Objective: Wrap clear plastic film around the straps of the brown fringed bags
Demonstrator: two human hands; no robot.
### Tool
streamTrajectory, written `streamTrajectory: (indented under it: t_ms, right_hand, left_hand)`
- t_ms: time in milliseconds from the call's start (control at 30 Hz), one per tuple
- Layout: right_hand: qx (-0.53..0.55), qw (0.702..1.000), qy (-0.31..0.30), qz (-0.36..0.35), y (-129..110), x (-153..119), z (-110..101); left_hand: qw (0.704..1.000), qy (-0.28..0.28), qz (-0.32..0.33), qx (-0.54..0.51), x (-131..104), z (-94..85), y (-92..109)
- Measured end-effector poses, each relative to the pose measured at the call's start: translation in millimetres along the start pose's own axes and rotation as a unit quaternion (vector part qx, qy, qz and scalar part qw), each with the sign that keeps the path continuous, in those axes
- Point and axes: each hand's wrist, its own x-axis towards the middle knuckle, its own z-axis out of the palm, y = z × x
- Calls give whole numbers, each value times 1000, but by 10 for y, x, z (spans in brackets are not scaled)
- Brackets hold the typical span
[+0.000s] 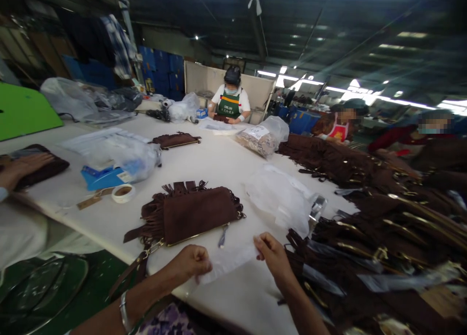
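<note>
My left hand (191, 262) and my right hand (272, 255) each pinch an end of a small clear plastic bag (228, 259), stretched between them just above the white table (219, 165). Right behind the bag lies a brown suede fringed bag (193, 213) with a gold frame edge and a strap hanging off the table's near edge. A small tag hangs from its frame.
A big heap of the same brown fringed bags (383, 218) fills the right side. Clear plastic bags (280, 194), a tape roll (123, 192), a blue packet (100, 177) and another brown bag (175, 139) lie around. A co-worker's hand (22, 167) rests at left; other people sit at the far end.
</note>
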Motion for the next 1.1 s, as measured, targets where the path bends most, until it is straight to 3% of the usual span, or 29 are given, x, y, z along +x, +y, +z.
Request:
streamTrajectory:
  t_ms: [267,467,567,733,867,1100]
  right_hand:
    - [-23,998,-40,31,-82,-67,148]
    - [-96,994,-24,44,-39,-27,373]
    - [-90,995,-25,44,34,43,514]
    - [5,995,-97,36,21,102,724]
    - [15,991,-133,28,-48,80,822]
    - [-35,988,-122,90,-22,77,1055]
  left_hand:
    - [998,24,33,39,-168,-72,-66]
    - [997,12,1,-70,-405,-236,-94]
    - [995,39,-27,-87,-537,-367,-139]
    - [994,89,-6,-61,-699,-505,-247]
    - [991,132,-22,-28,-768,-553,-311]
    - [993,95,-39,-64,-972,-687,-376]
